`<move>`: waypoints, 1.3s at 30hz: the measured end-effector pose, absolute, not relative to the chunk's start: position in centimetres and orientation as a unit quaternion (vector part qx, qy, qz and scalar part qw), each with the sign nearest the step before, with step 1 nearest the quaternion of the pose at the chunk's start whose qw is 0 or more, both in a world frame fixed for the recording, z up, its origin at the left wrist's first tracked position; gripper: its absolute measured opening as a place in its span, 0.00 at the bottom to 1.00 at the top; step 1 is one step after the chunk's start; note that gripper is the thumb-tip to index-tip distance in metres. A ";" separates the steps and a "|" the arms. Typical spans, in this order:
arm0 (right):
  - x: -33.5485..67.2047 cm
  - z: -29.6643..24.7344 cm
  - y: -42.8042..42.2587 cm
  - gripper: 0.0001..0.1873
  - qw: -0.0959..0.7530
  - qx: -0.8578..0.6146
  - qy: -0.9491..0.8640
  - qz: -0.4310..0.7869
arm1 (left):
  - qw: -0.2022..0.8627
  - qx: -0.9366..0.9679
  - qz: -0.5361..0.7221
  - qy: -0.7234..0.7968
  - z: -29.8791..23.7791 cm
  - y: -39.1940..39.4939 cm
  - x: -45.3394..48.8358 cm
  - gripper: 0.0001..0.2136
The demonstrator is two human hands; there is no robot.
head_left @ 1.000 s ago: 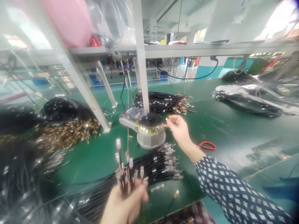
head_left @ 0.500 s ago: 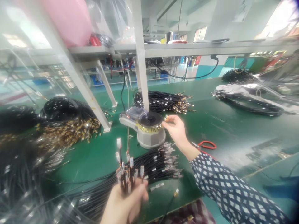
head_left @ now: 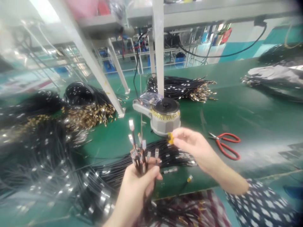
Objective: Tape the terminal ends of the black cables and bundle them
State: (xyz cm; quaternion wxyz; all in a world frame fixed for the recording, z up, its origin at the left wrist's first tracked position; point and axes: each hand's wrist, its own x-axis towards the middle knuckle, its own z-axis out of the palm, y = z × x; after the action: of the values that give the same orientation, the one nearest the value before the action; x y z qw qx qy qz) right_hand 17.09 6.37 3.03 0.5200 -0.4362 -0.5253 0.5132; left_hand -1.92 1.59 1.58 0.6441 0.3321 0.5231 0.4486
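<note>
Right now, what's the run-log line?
left hand: gripping connector-tipped black cables; right hand: pinching yellow tape piece; carousel tape dispenser: beyond right hand; red-handled scissors: on green tabletop

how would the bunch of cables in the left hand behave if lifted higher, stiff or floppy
The bunch of cables would probably stay fairly stiff near its tips, which stand up above the left hand. Longer lengths may flop, judging by similar black cables coiled on the green table. The tips fan out unevenly, so it might splay.
</note>
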 end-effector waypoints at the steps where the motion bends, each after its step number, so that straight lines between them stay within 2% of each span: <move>1: 16.8 2.7 5.5 0.08 0.493 -0.432 -0.523 0.546 | 0.641 0.342 0.448 0.522 1.5 1.6 -1.9 0.18; 4: 16.2 2.0 4.1 0.10 0.456 -0.424 -0.533 0.574 | 0.637 0.363 0.447 0.513 1.2 1.4 -2.1 0.19; 11: 15.3 1.9 3.9 0.08 0.435 -0.429 -0.562 0.558 | 0.639 0.377 0.441 0.505 1.3 1.2 -2.3 0.26; 19: 14.9 2.0 3.8 0.07 0.446 -0.424 -0.576 0.539 | 0.639 0.386 0.439 0.500 1.7 1.0 -2.3 0.29; 28: 14.7 1.9 3.8 0.06 0.448 -0.430 -0.583 0.524 | 0.631 0.401 0.441 0.497 1.2 0.8 -2.4 0.20; 39: 14.5 2.5 3.7 0.06 0.449 -0.464 -0.594 0.480 | 0.632 0.397 0.441 0.499 1.4 0.8 -2.2 0.18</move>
State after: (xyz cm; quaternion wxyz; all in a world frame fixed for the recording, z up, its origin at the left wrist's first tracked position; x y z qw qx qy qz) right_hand 14.52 3.68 2.46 0.4488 -0.4636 -0.5942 0.4801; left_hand -2.17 0.84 1.36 0.6323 0.3966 0.4985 0.4409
